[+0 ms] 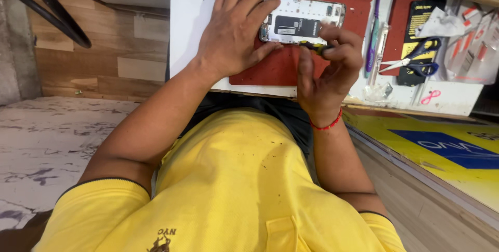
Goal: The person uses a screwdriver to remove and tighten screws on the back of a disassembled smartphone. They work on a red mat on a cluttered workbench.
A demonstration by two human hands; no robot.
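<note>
Lying face down on a red work mat (260,72), the opened smartphone (304,20) already has its back cover off, so its black battery and pale inner plate show. That much of the work looks done; the inner parts appear to be in place, though the screws are too small to count.

The person's left hand (234,31) rests flat over the phone's left end, fingers spread and pressing it to the mat rather than closing around it. The right hand (327,59) pinches a small screwdriver (314,47) with a yellow-and-black handle between thumb and fingertips, its tip at the lower edge of the phone body. Judging by this, the work is in the middle of dealing with the internals.

Well to the right on the white bench (195,13) lie blue-and-yellow scissors (416,59), a purple-handled tool (374,23) and metal tweezers (378,54), all untouched.
</note>
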